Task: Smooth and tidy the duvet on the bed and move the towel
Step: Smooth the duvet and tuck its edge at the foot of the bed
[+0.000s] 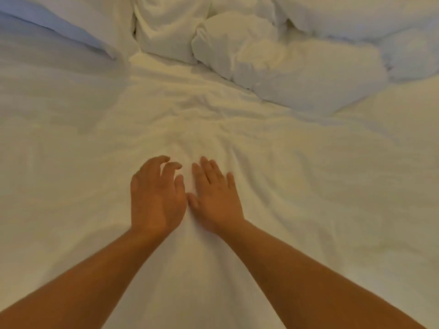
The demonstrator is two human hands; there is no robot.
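White duvet (297,186) covers the whole bed, fills most of the view. Surface wrinkled: creases radiate from the middle, a raised fold runs up the centre from between the wrists toward the far end. At the far end the cover is bunched into puffy heaps (285,67), upper centre and upper right. A flatter white pillow (71,24) sits upper left, bluish in shade. Towel not clearly told apart from the other white fabric; the crumpled piece (166,27) at top centre may be it, cannot tell.

Both hands sit on the duvet's middle, lower centre of view, side by side, nearly touching at the thumb side. Bunched heaps lie well beyond the fingertips.

Left hand (155,198): back up, palm toward the cover, fingers loosely curled at the tips, claw-like, nothing gripped. Fingertips look slightly lifted off the fabric, blur makes contact unsure.

Right hand (216,198): flat, palm down, fingers straight and slightly spread, pressing on the duvet right beside the centre fold. Holds nothing.

Both forearms bare, entering from the bottom corners and converging toward the centre, forming a V. Right forearm lies low over the cover; left forearm similar.
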